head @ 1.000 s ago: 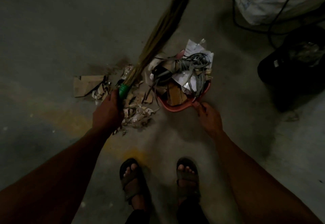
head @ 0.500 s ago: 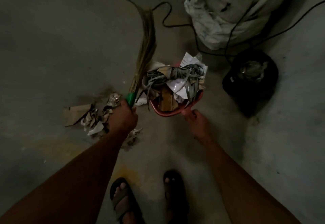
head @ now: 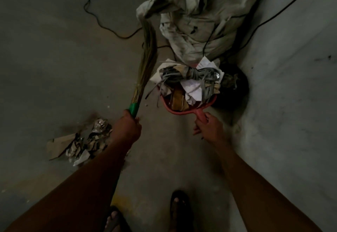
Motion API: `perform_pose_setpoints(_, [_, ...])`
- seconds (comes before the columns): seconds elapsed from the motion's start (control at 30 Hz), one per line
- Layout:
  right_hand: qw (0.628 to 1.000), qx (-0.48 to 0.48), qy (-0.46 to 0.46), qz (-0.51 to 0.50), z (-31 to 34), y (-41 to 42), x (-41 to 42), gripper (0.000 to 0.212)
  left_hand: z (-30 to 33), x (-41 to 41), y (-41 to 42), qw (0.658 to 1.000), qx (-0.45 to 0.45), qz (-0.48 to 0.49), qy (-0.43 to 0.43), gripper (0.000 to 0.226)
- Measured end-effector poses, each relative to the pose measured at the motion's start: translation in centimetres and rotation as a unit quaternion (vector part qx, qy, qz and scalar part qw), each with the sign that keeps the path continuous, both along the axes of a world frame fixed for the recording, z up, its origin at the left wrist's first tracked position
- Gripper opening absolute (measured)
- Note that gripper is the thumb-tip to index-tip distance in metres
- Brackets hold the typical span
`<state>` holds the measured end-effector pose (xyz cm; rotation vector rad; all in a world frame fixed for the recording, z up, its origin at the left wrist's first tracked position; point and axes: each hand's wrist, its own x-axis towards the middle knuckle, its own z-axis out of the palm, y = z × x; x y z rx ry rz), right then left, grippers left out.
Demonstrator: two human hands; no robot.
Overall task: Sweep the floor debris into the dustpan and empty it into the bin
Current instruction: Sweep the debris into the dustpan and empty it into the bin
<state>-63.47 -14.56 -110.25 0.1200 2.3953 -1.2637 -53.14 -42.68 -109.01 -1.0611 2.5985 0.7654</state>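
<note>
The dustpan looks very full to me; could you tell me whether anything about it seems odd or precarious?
Yes. The red dustpan, held by the right hand, is heaped above its rim; grey strips dangle over its left edge and could drop. A pile of debris remains unswept on the floor beside the left hand, which grips the broom.

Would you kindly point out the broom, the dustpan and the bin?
broom [head: 145, 56]: head view, on the bristles.
dustpan [head: 200, 114]: head view, on the red handle.
bin [head: 240, 87]: head view, on the dark rim.
</note>
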Motion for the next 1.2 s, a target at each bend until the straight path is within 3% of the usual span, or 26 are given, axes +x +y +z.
perform_pose_setpoints(0.13, [0.998,-0.044,-0.014,-0.045,-0.1,2.8,-2.1,0.003,-0.1,-1.3,1.8,1.000,0.011,0.003,-0.008,0.035])
perform_pose_setpoints(0.23, [0.996,-0.057,-0.003,-0.065,0.1,4.7,-3.4,0.010,-0.6,-1.9,3.1,1.000,0.025,0.005,-0.008,0.031])
perform_pose_setpoints(0.63, [0.988,-0.020,-0.007,-0.153,-0.6,10.0,-6.4,0.012,-2.0,-3.9,6.8,0.998,-0.006,-0.019,-0.060,0.036])
perform_pose_setpoints(0.97, [0.987,0.012,-0.034,-0.156,-1.9,11.8,-10.4,0.016,-2.1,-7.1,8.2,0.998,0.019,-0.023,-0.048,0.026])
perform_pose_setpoints(1.2, [0.984,-0.033,-0.059,-0.166,-2.9,11.8,-13.6,0.024,-3.2,-9.4,8.7,0.998,0.013,-0.033,-0.045,0.033])
